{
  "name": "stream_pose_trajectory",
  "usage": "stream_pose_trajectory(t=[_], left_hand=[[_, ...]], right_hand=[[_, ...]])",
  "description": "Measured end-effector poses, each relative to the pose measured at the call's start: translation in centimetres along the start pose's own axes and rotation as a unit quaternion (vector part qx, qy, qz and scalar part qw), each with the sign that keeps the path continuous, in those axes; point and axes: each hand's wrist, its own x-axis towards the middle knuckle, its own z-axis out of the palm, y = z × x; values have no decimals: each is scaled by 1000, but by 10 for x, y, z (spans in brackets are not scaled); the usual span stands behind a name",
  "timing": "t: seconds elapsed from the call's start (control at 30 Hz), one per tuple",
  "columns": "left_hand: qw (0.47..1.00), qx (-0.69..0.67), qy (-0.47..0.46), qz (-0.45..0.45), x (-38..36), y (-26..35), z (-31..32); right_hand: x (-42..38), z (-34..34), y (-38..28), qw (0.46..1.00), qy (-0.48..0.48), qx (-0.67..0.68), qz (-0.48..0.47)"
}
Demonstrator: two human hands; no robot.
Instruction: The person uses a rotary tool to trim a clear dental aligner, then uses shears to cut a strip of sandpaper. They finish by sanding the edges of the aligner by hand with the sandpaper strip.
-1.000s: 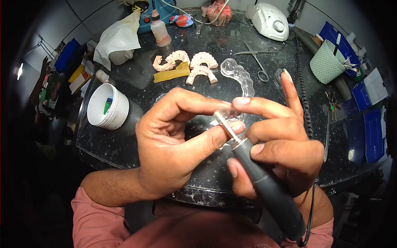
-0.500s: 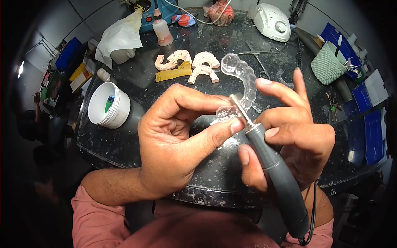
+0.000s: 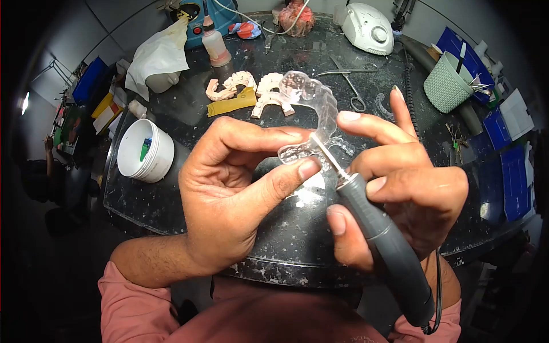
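A clear dental aligner (image 3: 311, 108), arched and raised above the black table (image 3: 189, 188), meets a grey rotary handpiece (image 3: 383, 240).

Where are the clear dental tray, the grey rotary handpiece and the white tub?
clear dental tray (image 3: 313, 100), head view, on its curved arch.
grey rotary handpiece (image 3: 382, 240), head view, mid-body.
white tub (image 3: 164, 150), head view, on its right rim.

Dark, speckled round tabletop (image 3: 171, 194) under bright overhead light, glossy at the near edge, with pale grey wall panels (image 3: 120, 23) behind at upper left, blue bins (image 3: 514, 171) along the right side, and dim, shadowed floor (image 3: 46, 257) at lower left.
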Motion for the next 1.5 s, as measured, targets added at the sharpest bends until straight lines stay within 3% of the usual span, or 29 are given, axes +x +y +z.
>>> stream_pose_trajectory(t=[0.5,0.83,0.9,0.97,1.1,1.17,1.37,1.5], left_hand=[[996,74,-26,32,0,-1,-4],[998,57,-11,4,0,0,-1],[1000,3,-8,-19,1,-1,0],[999,-32,-17,-37,1,-1,1],[988,-105,-37,-108,0,2,5],[984,-91,-64,-136,0,4,4],[986,-87,-47,-134,2,8,6],[989,-93,-60,-93,2,7,6]], right_hand=[[0,6,-2,1000,19,-17,8],[-1,7,-6,999,-11,-29,11],[-4,-7,3,1000,-18,5,25],[-11,15,6,962,194,154,113],[1,5,-7,900,161,263,309],[2,5,-7,865,165,333,336],[1,8,-7,890,127,298,320],[2,8,-11,869,118,333,347]])
